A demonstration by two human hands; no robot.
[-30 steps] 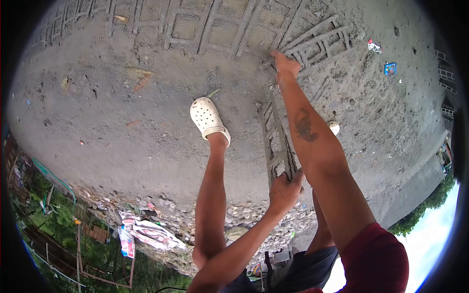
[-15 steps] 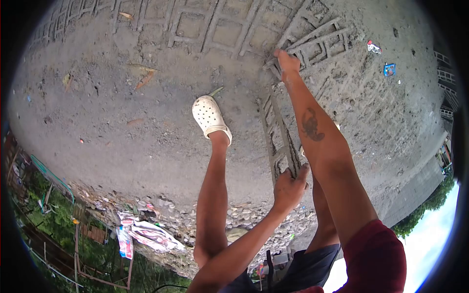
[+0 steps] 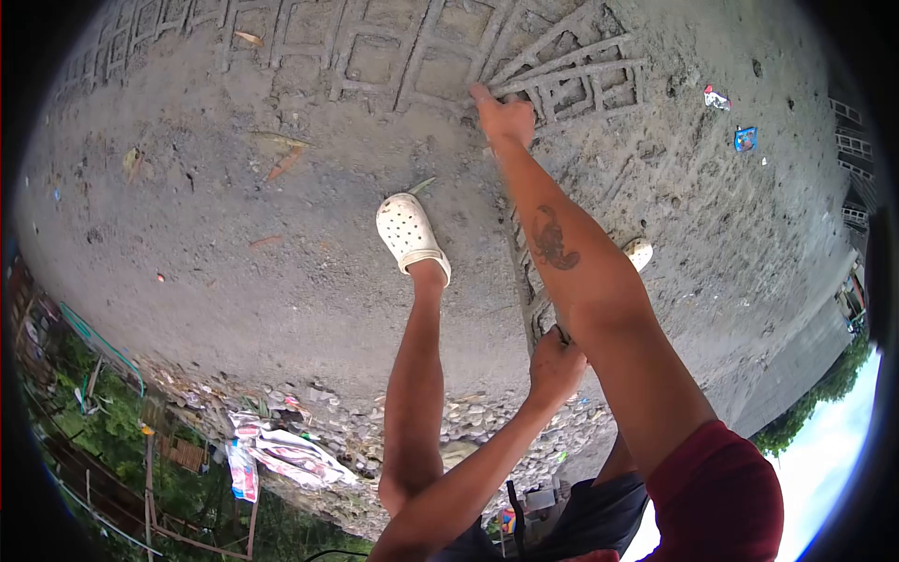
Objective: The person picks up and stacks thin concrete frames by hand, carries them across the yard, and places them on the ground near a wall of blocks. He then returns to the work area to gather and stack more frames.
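A narrow ladder-shaped frame [image 3: 534,304], grey and caked with mud or cement, lies lengthwise between my feet. My left hand [image 3: 557,368] is closed around its near end. Farther out, my right hand [image 3: 508,118] is closed at the frame's far end, beside a fan of similar frames [image 3: 585,84]. My right forearm covers much of the held frame, so its exact shape there is hidden. White clogs are on both feet; the left clog [image 3: 410,229] is in full view, the right clog [image 3: 639,254] partly behind my arm.
A row of mud-coated grids [image 3: 375,61] stretches along the far ground. Two wrappers, one blue [image 3: 745,139] and one red and white [image 3: 716,97], lie to the right. Stones [image 3: 468,417] and a white printed sack [image 3: 295,456] are near my left leg.
My right hand has moved left along the near edge of the fanned frames, and their right-hand ends sit slightly farther left. My left hand keeps hold of the near end.
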